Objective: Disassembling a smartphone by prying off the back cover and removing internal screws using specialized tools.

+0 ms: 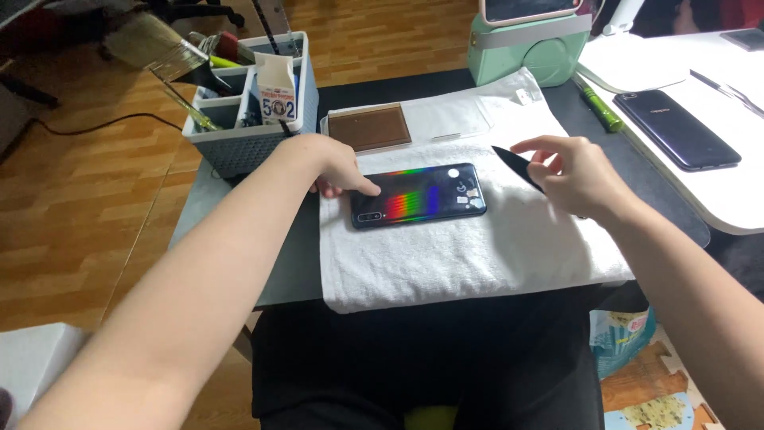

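Observation:
A dark blue phone (pixel 419 195) lies back side up on a white towel (pixel 461 255), with a rainbow sheen across its glossy cover. My left hand (pixel 334 166) rests at the phone's left end, fingertips pressing on its top left corner. My right hand (pixel 574 173) hovers just right of the phone and pinches a thin black pointed pry tool (pixel 516 163), whose tip points up and left, a little away from the phone's right edge.
A grey organiser basket (pixel 251 139) with brushes and a small white box stands at the back left. A brown rectangular plate (pixel 369 127) and a clear sheet (pixel 450 119) lie behind the towel. A green device (pixel 529 48), green pen (pixel 601 107) and second dark phone (pixel 676 127) are at right.

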